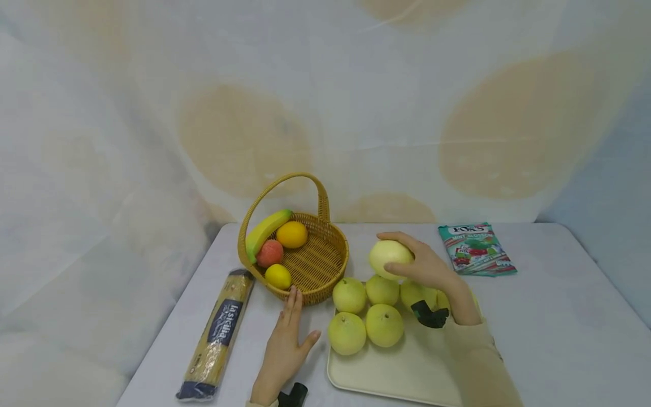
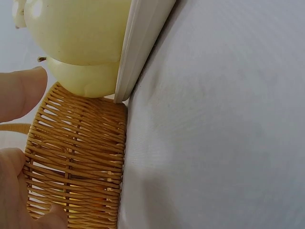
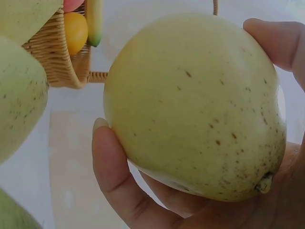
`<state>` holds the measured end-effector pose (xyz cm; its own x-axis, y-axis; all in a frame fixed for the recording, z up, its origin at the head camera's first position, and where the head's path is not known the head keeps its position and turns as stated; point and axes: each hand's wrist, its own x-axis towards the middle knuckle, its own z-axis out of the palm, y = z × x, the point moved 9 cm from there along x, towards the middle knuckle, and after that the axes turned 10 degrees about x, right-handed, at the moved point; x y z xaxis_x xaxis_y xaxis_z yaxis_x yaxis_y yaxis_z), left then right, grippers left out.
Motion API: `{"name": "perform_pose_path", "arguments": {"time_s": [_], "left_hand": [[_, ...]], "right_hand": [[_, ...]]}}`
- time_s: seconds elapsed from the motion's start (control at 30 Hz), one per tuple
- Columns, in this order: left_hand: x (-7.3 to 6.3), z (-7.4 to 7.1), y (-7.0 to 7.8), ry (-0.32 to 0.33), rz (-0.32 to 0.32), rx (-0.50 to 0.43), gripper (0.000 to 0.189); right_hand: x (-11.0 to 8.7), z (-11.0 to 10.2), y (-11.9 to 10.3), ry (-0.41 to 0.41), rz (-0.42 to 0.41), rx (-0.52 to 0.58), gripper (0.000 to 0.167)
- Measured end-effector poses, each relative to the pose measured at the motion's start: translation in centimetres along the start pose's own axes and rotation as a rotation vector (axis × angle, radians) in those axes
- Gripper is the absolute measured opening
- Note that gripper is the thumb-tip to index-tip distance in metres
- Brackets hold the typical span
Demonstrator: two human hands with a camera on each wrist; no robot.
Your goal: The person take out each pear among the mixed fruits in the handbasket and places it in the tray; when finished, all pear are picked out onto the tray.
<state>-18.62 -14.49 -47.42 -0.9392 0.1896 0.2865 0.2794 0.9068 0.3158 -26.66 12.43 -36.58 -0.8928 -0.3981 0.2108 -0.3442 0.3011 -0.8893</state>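
Note:
A round pale yellow-green pear (image 1: 390, 259) is gripped in my right hand (image 1: 427, 265), thumb on one side and fingers on the other. In the right wrist view the held pear (image 3: 195, 109) shows brown specks and a short stem. It is above several similar pears (image 1: 385, 325) on a cream tray (image 1: 396, 370). My left hand (image 1: 286, 345) has its fingers extended, the tips at the near rim of a wicker basket (image 1: 315, 271). The left wrist view shows the fingers against the basket's woven side (image 2: 76, 157).
Inside the basket lie a banana (image 1: 267, 232), an orange fruit (image 1: 292, 234), a red fruit (image 1: 270, 253) and a lemon (image 1: 278, 276). Its tall handle (image 1: 285, 178) arches above. A pack of spaghetti (image 1: 217, 336) lies left, a green candy bag (image 1: 476, 249) back right.

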Motion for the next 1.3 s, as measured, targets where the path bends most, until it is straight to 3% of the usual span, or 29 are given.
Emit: {"name": "perform_pose_path", "arguments": {"time_s": [0.7, 1.3], "left_hand": [[0.0, -0.1, 0.0, 0.007, -0.005, 0.008, 0.089], [0.2, 0.0, 0.0, 0.010, 0.005, 0.010, 0.090]], "right_hand": [[-5.7, -2.3, 0.8, 0.032, 0.069, -0.116, 0.061], [-7.0, -2.6, 1.5, 0.036, 0.075, -0.136, 0.060]]}}
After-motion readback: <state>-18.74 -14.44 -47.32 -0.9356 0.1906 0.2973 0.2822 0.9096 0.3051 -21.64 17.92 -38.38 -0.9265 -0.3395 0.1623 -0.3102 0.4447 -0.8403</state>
